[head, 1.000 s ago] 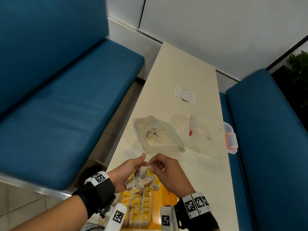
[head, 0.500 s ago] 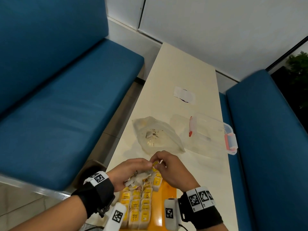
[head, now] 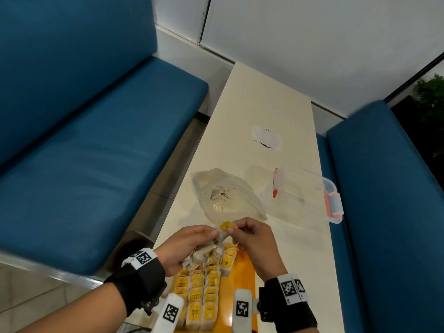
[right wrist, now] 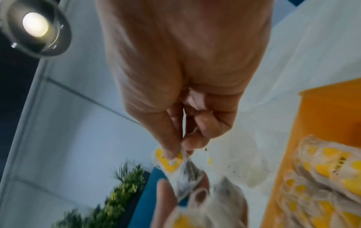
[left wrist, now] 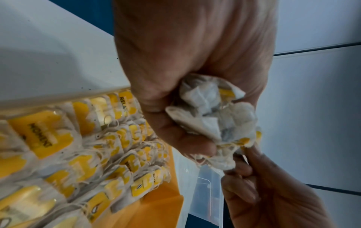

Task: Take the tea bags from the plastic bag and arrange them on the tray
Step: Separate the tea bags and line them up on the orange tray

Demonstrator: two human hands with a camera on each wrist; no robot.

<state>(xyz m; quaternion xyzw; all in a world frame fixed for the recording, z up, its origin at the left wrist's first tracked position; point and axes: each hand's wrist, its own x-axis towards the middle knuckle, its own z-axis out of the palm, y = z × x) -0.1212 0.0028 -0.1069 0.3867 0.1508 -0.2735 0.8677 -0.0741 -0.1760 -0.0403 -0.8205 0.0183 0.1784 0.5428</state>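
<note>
My left hand (head: 192,243) grips a crumpled bunch of tea bags (head: 206,253) (left wrist: 213,117) just above the far end of the orange tray (head: 242,280). My right hand (head: 249,234) pinches one tea bag with a yellow tag (head: 227,227) (right wrist: 171,160) at the top of that bunch, thumb against fingertips. Several tea bags (head: 201,296) (left wrist: 82,148) with yellow tags lie in rows on the tray's left part. The clear plastic bag (head: 225,195) lies flat on the table beyond my hands, holding only crumbs.
A clear plastic box with red clips (head: 307,193) lies on the white table (head: 264,104) right of the bag. A white patch with a dark mark (head: 266,139) sits farther back. Blue bench seats (head: 96,152) flank the table.
Both hands have lifted slightly away from me. The right hand's pinch has shifted to a single yellow-tagged tea bag at the top of the bunch.
</note>
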